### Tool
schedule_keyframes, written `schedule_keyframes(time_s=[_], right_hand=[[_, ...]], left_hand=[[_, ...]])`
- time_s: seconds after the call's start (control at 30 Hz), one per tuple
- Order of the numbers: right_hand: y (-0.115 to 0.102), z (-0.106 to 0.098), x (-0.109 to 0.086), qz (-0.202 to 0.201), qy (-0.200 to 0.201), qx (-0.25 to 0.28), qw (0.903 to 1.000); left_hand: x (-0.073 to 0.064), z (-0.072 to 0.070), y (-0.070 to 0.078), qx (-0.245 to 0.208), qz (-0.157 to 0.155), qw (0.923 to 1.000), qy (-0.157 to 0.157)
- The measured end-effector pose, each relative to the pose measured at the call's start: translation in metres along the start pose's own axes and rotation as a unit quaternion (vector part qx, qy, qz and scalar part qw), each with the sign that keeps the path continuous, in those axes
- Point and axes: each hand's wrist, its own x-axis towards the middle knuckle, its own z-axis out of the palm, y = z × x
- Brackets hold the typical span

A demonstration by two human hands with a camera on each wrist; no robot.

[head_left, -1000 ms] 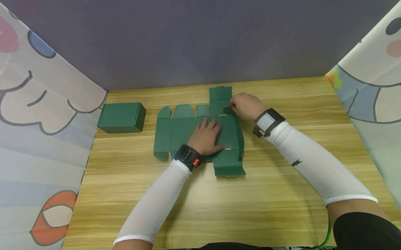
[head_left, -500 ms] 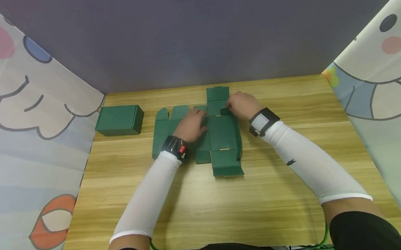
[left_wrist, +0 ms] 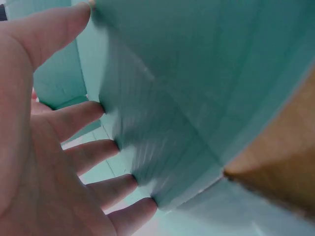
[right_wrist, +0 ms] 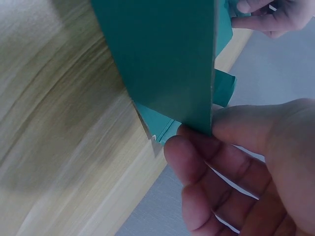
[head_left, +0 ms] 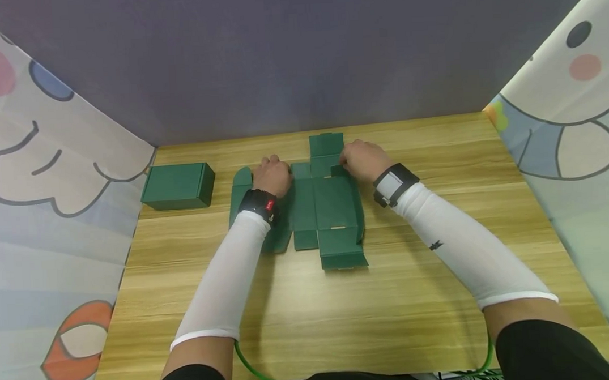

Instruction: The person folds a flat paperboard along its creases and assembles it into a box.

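Note:
An unfolded green cardboard box point(head_left: 335, 203) lies on the table, with its right side panel raised. My left hand point(head_left: 273, 177) is over its left part, at the far flap. In the left wrist view the fingers point(left_wrist: 93, 150) are spread and fairly straight, their tips against the upward-bent ridged flap point(left_wrist: 142, 132). My right hand point(head_left: 364, 160) is at the box's far right corner. Seen from the right wrist, thumb and curled fingers point(right_wrist: 182, 152) pinch the lower corner of the raised side panel point(right_wrist: 167, 59). The left hand hides part of the box's left panels.
A finished, closed green box point(head_left: 174, 184) stands at the far left of the wooden table point(head_left: 416, 298). A dark grey wall point(head_left: 309, 59) rises behind the table. Printed cartoon sheets point(head_left: 68, 160) flank both sides. A green cable point(head_left: 253, 368) hangs at the near edge.
My left hand has moved from the middle of the cardboard box left and away to its far left flap. The right hand keeps its pinch at the far right corner. The view has shifted slightly.

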Motion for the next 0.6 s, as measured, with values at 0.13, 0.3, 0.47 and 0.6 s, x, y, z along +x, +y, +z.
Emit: schedule_keyframes(time_s=[0.13,0.3,0.47,0.6], right_hand=[[0.000,0.000,0.001,-0.001,0.000,0.001,1.0000],[0.003,-0.001,0.001,0.000,0.000,0.000,1.0000],[0.005,-0.004,0.001,-0.001,-0.008,-0.005,1.0000],[0.005,-0.006,0.001,0.004,-0.011,-0.002,0.9999]], left_hand=[[0.000,-0.002,0.002,-0.015,0.008,0.9998,0.009],[0.002,-0.009,0.008,-0.020,0.037,0.9988,0.023],[0.001,-0.019,0.020,-0.019,0.076,0.9965,0.029],[0.003,-0.023,0.031,-0.012,0.108,0.9935,0.032]])
